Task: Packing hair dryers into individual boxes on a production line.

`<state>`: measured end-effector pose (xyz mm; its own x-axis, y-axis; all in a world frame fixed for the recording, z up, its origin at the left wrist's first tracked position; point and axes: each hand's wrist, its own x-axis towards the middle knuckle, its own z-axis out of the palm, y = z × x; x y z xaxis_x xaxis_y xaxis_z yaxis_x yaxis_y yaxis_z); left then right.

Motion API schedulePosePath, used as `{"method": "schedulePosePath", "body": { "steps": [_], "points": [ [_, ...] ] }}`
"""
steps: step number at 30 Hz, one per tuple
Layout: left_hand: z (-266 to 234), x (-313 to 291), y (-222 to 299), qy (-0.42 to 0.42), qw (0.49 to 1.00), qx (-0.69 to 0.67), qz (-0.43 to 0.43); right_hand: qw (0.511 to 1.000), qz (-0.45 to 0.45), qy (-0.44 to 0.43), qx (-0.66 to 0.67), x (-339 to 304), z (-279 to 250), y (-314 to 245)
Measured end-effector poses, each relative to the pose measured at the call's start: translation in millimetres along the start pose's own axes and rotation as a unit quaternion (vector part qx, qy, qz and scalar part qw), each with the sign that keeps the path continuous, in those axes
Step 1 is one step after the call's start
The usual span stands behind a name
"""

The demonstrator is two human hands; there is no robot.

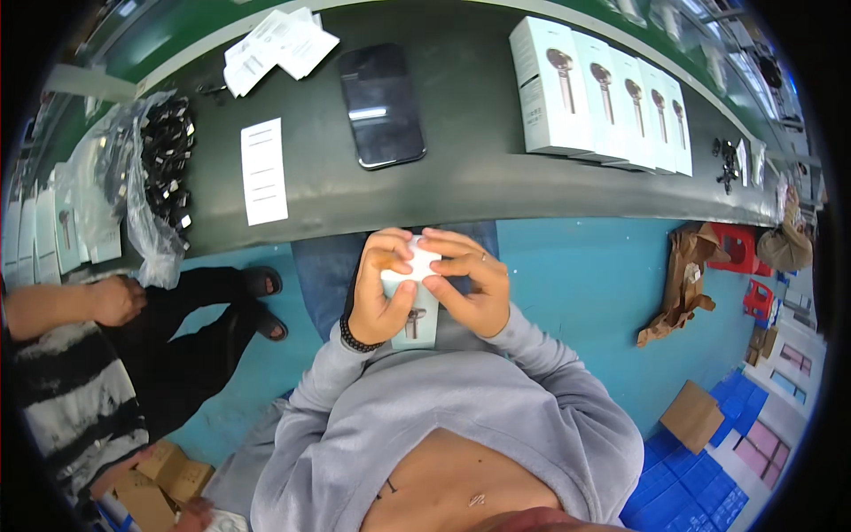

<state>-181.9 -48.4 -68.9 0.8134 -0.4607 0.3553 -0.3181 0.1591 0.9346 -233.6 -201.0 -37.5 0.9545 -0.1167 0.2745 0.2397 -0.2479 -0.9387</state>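
Blue floor [567, 266], beneath a dark table [470, 97] spanning the upper view. Co-worker [80, 381], striped shirt, at left, cut off by the rim; one hand loosely curled, any contents not discernible. Grey sleeves [567, 368], two: elbows out, forearms angled inward. Row of five white cartons [558, 124], upright at table right; contents hidden. Clear bag [155, 239], slumped at table left, with black pieces [168, 160] bunched at its right side; whether all lie inside cannot be told. Left hand [381, 284] and right hand [474, 279]: fingers curled, thumbs inward, both gripping the upper end of a small box [421, 324]. Phone [386, 106], flat, screen dark. Small box: before the torso, near the table's front edge; top largely covered by fingers, open or sealed not visible. Leaflets [284, 44], loose pile, left of phone. Bracelet [357, 339], dark, left wrist.
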Motion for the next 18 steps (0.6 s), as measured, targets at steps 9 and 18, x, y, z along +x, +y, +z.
{"method": "schedulePosePath", "body": {
  "steps": [9, 18],
  "points": [
    [-3, -5, 2, 0.007, 1.0, -0.007, 0.019, 0.998, -0.057, 0.002, 0.025, -11, 10, 9],
    [-10, 13, 18, 0.064, 0.998, -0.013, 0.006, 0.997, -0.021, -0.065, -0.025, -34, 10, 10]
  ]
}}
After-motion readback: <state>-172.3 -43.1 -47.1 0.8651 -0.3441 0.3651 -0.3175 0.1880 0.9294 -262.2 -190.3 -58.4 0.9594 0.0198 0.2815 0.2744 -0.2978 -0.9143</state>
